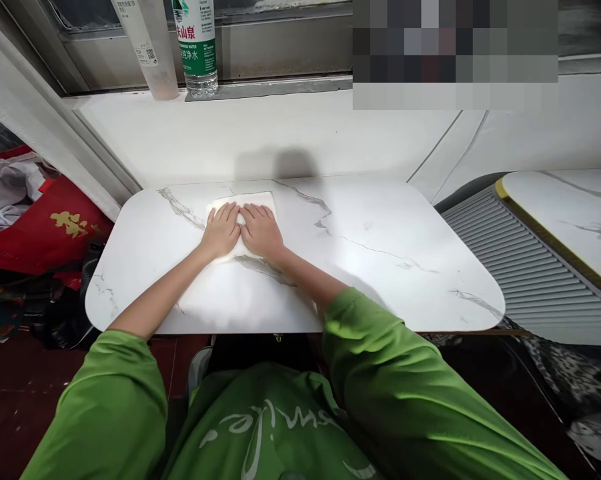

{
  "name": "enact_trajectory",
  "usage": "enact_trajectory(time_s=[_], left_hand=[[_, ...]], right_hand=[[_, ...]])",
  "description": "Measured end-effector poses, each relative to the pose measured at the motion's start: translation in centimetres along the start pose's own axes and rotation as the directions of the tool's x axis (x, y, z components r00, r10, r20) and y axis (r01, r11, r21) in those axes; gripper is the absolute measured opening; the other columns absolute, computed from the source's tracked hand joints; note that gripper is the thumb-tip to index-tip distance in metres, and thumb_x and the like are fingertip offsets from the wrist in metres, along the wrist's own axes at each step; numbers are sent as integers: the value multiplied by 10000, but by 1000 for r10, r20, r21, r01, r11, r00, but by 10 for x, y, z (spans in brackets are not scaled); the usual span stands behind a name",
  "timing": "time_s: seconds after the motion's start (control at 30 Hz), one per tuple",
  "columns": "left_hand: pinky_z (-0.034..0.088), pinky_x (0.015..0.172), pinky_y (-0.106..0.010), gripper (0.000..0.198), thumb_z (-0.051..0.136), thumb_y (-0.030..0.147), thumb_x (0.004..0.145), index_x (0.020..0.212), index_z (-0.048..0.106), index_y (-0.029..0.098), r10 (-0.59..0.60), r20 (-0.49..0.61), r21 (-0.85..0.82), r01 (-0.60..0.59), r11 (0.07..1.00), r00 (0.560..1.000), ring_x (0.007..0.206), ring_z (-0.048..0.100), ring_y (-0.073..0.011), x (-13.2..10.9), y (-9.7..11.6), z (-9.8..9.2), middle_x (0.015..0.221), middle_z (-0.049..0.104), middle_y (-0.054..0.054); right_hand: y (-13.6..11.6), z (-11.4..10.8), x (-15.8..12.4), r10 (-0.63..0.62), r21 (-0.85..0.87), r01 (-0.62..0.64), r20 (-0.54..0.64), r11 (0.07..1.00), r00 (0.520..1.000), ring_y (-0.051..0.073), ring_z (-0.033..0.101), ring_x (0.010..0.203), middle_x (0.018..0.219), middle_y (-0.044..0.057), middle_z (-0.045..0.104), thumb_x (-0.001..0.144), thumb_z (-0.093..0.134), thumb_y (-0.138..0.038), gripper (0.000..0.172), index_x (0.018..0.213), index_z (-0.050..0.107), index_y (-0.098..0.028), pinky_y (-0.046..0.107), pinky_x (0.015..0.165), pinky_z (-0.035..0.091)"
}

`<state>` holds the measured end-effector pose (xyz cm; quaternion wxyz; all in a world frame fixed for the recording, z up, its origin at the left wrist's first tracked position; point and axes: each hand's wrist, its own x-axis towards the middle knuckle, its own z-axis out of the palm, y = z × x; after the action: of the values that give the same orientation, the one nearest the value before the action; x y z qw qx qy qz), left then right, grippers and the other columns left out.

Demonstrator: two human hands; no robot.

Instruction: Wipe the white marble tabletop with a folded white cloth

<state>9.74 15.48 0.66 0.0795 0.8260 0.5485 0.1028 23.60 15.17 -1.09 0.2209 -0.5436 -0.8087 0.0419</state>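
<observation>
Head view: the left hand (223, 230) and right hand (261, 230) lie flat, side by side and palms down, on a white cloth (247, 200). The fingers are stretched out and held together, and the two hands touch along their inner edges; neither pinches anything. The cloth sits near the far edge of the tabletop (380, 267), left of its middle. Most of it is hidden under the hands, so only its far strip and corners show, and I cannot tell whether it is fabric or paper. On the window ledge (280, 133) beyond stand a water bottle (196, 47) and, just beside it, a pale tube (147, 47), both cut off at the top. A pixelated block (455, 53) hides the upper right. Red fabric (55, 227) lies off the left edge. A second tabletop (570, 213) is cut off at the right.
</observation>
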Motion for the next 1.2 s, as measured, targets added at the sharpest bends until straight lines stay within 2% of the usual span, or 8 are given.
enact_trajectory(time_s=[0.2,0.4,0.53,0.63,0.73,0.87,1.07,1.2], left_hand=[[171,1236,-510,551,252,234,953,1476,366,104,9,-43,30,-8,1000,999,1495,276,-254,-89,-16,-9,1578,376,-138],[246,1206,-547,553,227,262,956,1470,362,110,-69,-118,69,78,995,991,1465,334,-286,-170,-51,-28,1545,418,-160],[296,1188,-529,537,252,264,953,1457,370,122,-87,-171,109,107,988,981,1429,388,-301,-206,-78,-43,1492,472,-177],[253,1209,-538,535,299,276,940,1464,348,179,-48,-179,122,70,990,983,1471,311,-311,-217,-98,-51,1536,415,-150],[229,1215,-549,548,296,282,929,1471,316,201,-43,-166,114,63,992,985,1489,273,-307,-212,-117,-54,1564,377,-133],[229,1214,-532,558,274,291,910,1451,339,170,-59,-115,126,74,989,992,1465,328,-284,-179,-141,-57,1537,420,-144],[220,1216,-492,599,267,263,871,1439,365,98,1,-25,130,2,991,1000,1461,338,-257,-82,-173,-60,1536,423,-165],[200,1221,-477,616,289,243,851,1438,373,76,14,-9,126,-13,992,1000,1465,326,-256,-18,-170,-52,1545,413,-164]], right_hand=[[-63,2,-50,-98,90,97,1,991,995,329,430,1360,1447,215,514,902,406,-201,507,1361,526,-18,518,1177,233],[-135,9,-64,-255,185,243,48,952,966,356,404,1374,1466,243,482,914,432,-240,538,1382,495,17,542,1184,235],[-173,17,-61,-351,219,333,47,917,935,359,411,1361,1453,244,491,923,452,-272,541,1372,496,26,526,1189,244],[-189,23,-56,-396,222,381,28,898,918,342,430,1344,1432,219,521,929,446,-285,494,1343,523,-25,533,1177,262],[-194,31,-42,-425,235,409,22,882,905,345,443,1316,1409,233,529,931,440,-283,491,1324,524,0,529,1174,260],[-187,44,-7,-417,261,395,32,881,908,346,437,1299,1390,236,535,936,430,-269,490,1318,524,23,525,1175,243],[-156,60,63,-271,189,256,58,948,961,358,439,1284,1377,254,535,929,429,-234,509,1347,502,49,515,1156,228],[-116,61,99,-204,141,196,47,970,978,337,458,1268,1382,224,548,930,400,-195,479,1344,518,13,488,1140,244]])
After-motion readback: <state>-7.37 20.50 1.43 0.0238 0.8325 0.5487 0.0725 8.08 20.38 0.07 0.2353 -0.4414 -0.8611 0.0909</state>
